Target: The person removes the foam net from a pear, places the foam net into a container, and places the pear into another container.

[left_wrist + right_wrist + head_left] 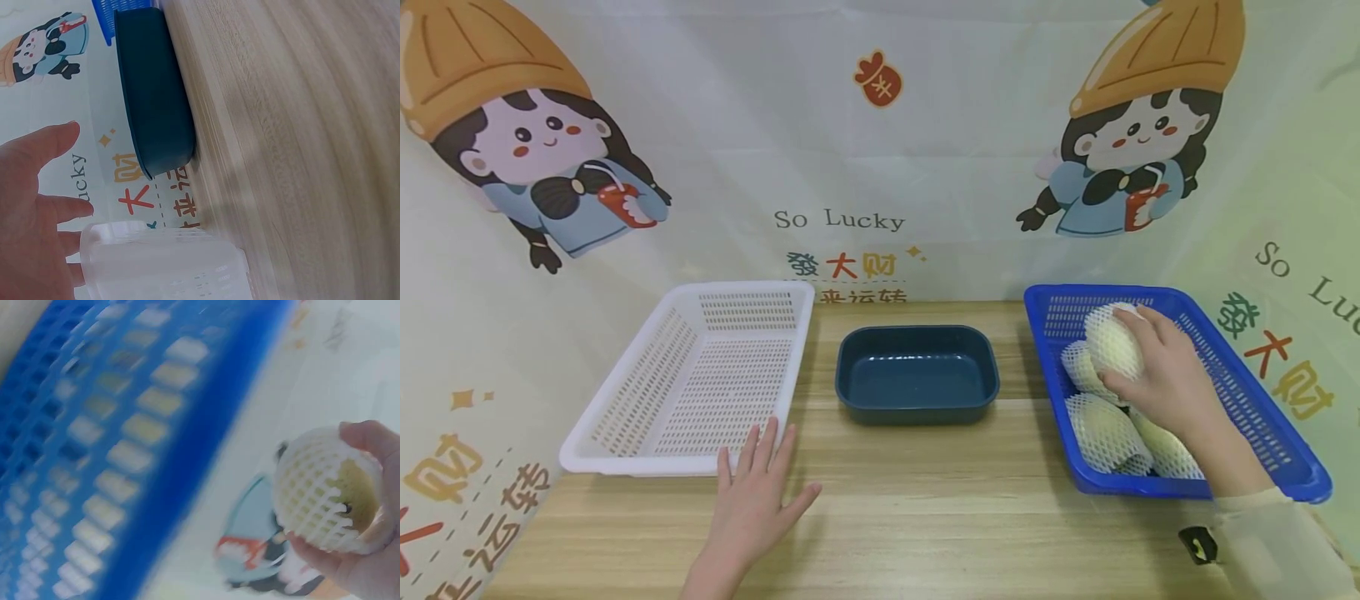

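My right hand (1176, 375) grips a pale yellow round fruit in a white foam net (1112, 340), raised over the blue basket (1078, 477). In the right wrist view, thumb and fingers lie around the netted fruit (319, 494), and bare skin with a dark spot shows at the net's opening. Several more netted fruits (1101, 429) lie in the basket below, partly hidden by the hand. My left hand (752, 504), fingers straight and spread, is at the near right corner of the white basket (625, 465), its fingertips over the rim. No fruit is in the white basket.
A dark teal rectangular dish (917, 417) stands between the two baskets on the wooden table (917, 517). Behind hangs a printed cloth (955, 167) with cartoon figures. A small black object (1197, 545) sits by the right sleeve.
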A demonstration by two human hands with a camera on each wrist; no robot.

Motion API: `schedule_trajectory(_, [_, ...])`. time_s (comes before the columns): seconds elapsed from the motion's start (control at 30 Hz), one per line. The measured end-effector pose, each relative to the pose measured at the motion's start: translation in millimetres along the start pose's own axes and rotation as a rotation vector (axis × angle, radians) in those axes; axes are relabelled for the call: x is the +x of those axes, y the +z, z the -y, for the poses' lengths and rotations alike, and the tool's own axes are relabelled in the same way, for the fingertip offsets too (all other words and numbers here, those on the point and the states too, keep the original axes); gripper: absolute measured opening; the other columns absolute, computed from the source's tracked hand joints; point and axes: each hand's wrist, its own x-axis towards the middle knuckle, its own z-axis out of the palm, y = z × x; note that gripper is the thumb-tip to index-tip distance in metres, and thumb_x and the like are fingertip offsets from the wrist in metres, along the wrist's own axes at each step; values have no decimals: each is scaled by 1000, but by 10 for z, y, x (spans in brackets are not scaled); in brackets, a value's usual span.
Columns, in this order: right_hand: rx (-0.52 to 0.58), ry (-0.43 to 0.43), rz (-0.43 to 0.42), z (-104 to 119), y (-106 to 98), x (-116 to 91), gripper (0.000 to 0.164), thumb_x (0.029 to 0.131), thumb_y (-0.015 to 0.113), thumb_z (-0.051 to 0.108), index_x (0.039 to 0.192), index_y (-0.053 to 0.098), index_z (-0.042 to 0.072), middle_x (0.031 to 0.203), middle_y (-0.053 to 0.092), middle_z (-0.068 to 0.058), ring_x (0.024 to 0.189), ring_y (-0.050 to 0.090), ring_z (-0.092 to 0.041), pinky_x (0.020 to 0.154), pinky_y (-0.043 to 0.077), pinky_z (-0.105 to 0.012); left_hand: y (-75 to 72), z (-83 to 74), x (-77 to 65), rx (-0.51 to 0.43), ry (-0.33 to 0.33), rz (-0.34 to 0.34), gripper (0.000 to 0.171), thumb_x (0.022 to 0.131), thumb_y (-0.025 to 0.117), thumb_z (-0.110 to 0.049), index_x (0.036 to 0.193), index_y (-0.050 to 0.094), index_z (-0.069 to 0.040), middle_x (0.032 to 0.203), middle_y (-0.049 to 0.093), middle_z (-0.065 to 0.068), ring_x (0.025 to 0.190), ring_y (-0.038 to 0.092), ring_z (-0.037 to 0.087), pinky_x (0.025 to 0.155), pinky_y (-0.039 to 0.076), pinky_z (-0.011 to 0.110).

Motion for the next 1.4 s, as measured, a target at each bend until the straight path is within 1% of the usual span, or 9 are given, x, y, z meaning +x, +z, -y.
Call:
schedule_trajectory(0.1, [44,-155,-64,227,22,0,71,66,72,16,127,39,2,129,33,-27,112,32,-47,83,30,-63,2,5,-3,3,-1,3,73,79,58,-46,134,35,-4,140,22,19,128,12,36,97,1,60])
schedule_trajectory(0.23, [99,-378,-109,502,130,-48,66,69,68,29,125,44,5,130,36,-20,111,37,-40,78,39,-56,5,9,-5,-2,-1,3,73,79,57,-46,135,34,-4,140,22,19,128,12,36,97,1,60])
schedule_trajectory(0.33, [156,-513,-76,680,251,-119,62,74,62,37,125,44,6,132,35,-17,113,37,-35,79,42,-52,5,8,-4,-7,0,1,73,79,57,-46,135,34,-4,140,22,19,128,12,36,97,1,60])
schedule_trajectory(0.53, [226,-676,9,873,588,-324,64,70,67,29,126,44,8,132,35,-17,115,36,-30,77,46,-45,10,13,-5,-12,0,-4,72,79,58,-45,135,34,-5,140,22,18,128,12,36,97,0,59])
schedule_trajectory(0.63, [238,-721,44,886,795,-432,67,66,70,25,126,44,9,132,35,-17,115,37,-30,76,47,-42,10,13,-5,-11,0,-8,72,79,59,-44,134,35,-5,140,22,19,128,12,36,97,0,59])
schedule_trajectory(0.83, [223,-757,167,891,1132,-603,74,61,75,23,127,43,11,132,35,-16,116,36,-31,84,42,-47,4,13,-8,-7,0,-6,72,79,58,-45,134,35,-5,140,23,19,128,13,36,97,1,59])
schedule_trajectory(0.93, [232,-754,222,888,1248,-664,72,64,73,25,128,43,14,133,34,-13,117,34,-30,87,39,-47,6,17,-9,-3,2,-1,72,79,58,-46,134,35,-5,140,22,19,128,13,36,97,1,60])
schedule_trajectory(1.1, [234,-746,289,867,1372,-713,71,68,70,24,131,39,14,136,31,-12,120,31,-31,91,35,-48,15,23,-9,-4,4,4,72,80,57,-46,135,34,-6,140,21,19,128,11,36,97,1,60])
schedule_trajectory(1.4, [219,-734,326,854,1446,-714,72,69,69,25,132,37,15,138,29,-11,120,31,-34,94,32,-47,20,34,-12,6,2,3,72,80,57,-46,135,34,-6,141,21,18,128,11,36,97,1,59])
